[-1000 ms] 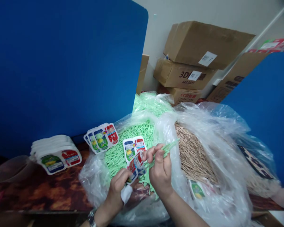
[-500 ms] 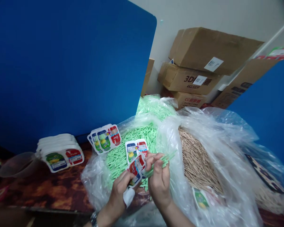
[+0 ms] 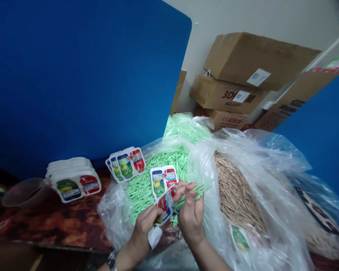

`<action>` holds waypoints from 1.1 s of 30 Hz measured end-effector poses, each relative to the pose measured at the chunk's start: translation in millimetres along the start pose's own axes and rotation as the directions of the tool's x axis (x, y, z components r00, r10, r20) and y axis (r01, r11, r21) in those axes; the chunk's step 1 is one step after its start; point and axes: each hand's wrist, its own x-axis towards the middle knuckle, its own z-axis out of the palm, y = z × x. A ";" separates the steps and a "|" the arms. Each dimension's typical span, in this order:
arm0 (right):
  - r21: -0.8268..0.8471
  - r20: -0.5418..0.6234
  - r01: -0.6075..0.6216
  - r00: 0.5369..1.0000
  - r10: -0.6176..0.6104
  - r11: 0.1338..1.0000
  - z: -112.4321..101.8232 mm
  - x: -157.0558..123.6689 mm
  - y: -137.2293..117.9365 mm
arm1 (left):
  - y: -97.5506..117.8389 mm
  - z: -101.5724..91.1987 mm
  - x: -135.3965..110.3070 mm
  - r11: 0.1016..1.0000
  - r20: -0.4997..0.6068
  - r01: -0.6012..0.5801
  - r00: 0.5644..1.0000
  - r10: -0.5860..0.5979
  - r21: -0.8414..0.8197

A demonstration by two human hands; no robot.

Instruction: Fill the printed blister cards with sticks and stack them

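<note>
Low in the middle, my left hand point(image 3: 144, 226) is closed on a printed packet point(image 3: 166, 205) with a red cola panel and a green-and-blue panel. My right hand point(image 3: 190, 210) pinches a small bundle of thin green sticks point(image 3: 202, 189), their ends poking out to the right. The fingers of my right hand are close against the packet's right side. Beyond the hands, another such packet point(image 3: 159, 181) lies on a heap of green sticks point(image 3: 141, 194) in a clear plastic bag point(image 3: 110, 214). A few overlapping packets point(image 3: 127, 165) rest at that bag's upper left.
Brown sticks point(image 3: 237, 192) fill a second plastic bag point(image 3: 282, 180) on the right. A stack of white-edged packs point(image 3: 76, 184) and a clear plastic bowl point(image 3: 24, 195) stand left on the patterned table point(image 3: 70, 226). Blue panels point(image 3: 87, 75) and cardboard boxes point(image 3: 243, 56) rise behind.
The packet in my left hand has tilted and shifted slightly right, closer to my right hand. The green bundle stays in my right hand. The whole view has shifted a little.
</note>
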 end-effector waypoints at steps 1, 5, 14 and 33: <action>0.004 -0.002 0.018 1.000 -0.018 1.000 -0.3 -1.0 0.6 | 0.2 0.9 -0.7 1.000 -0.001 0.020 1.000 -0.020 0.001; 0.025 -0.056 0.031 0.998 -0.030 0.999 -1.4 -3.5 3.4 | -1.9 3.9 -3.5 0.994 0.010 0.111 0.994 -0.111 0.000; 0.104 -0.130 -0.121 0.982 0.134 0.987 -1.7 0.9 2.8 | -5.5 7.5 -6.2 0.993 0.026 0.115 0.993 -0.115 0.010; -0.114 0.035 -0.079 0.996 0.084 0.990 -1.2 -18.9 14.4 | 5.0 -1.3 8.4 0.997 -0.015 0.010 1.000 -0.011 -0.071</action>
